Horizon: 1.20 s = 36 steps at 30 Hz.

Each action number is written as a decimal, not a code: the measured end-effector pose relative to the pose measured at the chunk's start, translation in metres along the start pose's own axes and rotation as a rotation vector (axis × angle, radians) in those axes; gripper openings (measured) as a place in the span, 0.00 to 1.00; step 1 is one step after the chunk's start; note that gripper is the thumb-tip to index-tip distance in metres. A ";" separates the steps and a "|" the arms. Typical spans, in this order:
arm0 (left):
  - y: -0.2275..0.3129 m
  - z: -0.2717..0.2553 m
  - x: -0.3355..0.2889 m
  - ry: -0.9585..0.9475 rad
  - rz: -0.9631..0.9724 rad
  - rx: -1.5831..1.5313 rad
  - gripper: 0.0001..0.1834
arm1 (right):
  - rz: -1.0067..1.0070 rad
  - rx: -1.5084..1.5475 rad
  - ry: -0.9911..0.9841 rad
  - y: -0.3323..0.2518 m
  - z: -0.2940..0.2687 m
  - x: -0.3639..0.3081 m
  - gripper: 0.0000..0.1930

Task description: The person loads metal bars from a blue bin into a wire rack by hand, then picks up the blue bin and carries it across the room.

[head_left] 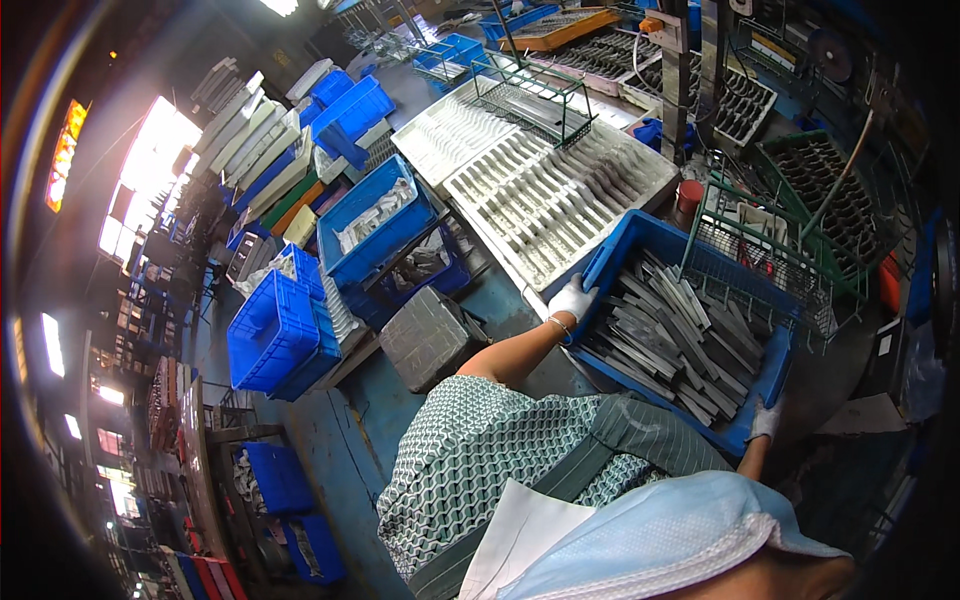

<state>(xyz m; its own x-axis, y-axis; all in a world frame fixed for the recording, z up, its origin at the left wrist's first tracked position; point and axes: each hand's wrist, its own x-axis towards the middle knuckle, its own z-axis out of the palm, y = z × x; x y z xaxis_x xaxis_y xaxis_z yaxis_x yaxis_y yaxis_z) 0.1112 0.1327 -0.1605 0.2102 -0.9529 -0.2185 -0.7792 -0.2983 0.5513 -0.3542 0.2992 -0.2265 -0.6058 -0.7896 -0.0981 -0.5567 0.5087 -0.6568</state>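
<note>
A blue plastic crate stands directly in front of me, filled with long, flat grey metal strips lying loosely over one another. My left hand, in a white glove, is closed over the crate's left rim. Its wrist carries a thin bracelet. At the near right corner, my right hand, also gloved in white, grips the rim; its fingers are partly hidden. Beyond the crate, a white tray holds rows of grey metal pieces.
A green wire basket leans over the crate's right side. Another wire basket rests on the far trays. A red cup stands past the crate. To the left are a grey box and stacked blue crates. A metal post rises behind.
</note>
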 end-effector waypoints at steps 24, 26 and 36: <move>-0.008 0.005 0.002 0.072 0.124 -0.066 0.28 | 0.014 0.065 0.019 -0.021 -0.004 -0.018 0.38; -0.009 0.004 0.003 0.089 0.125 -0.060 0.28 | 0.040 0.081 -0.005 -0.024 -0.006 -0.017 0.38; -0.018 0.009 0.010 0.063 0.126 -0.045 0.29 | -0.013 0.152 0.005 -0.024 -0.003 -0.014 0.36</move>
<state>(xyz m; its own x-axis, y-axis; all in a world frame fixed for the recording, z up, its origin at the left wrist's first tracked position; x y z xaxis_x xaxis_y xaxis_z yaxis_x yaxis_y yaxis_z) 0.1223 0.1292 -0.1796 0.1499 -0.9841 -0.0954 -0.7748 -0.1769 0.6070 -0.3343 0.2987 -0.2076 -0.6021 -0.7939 -0.0852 -0.4725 0.4403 -0.7634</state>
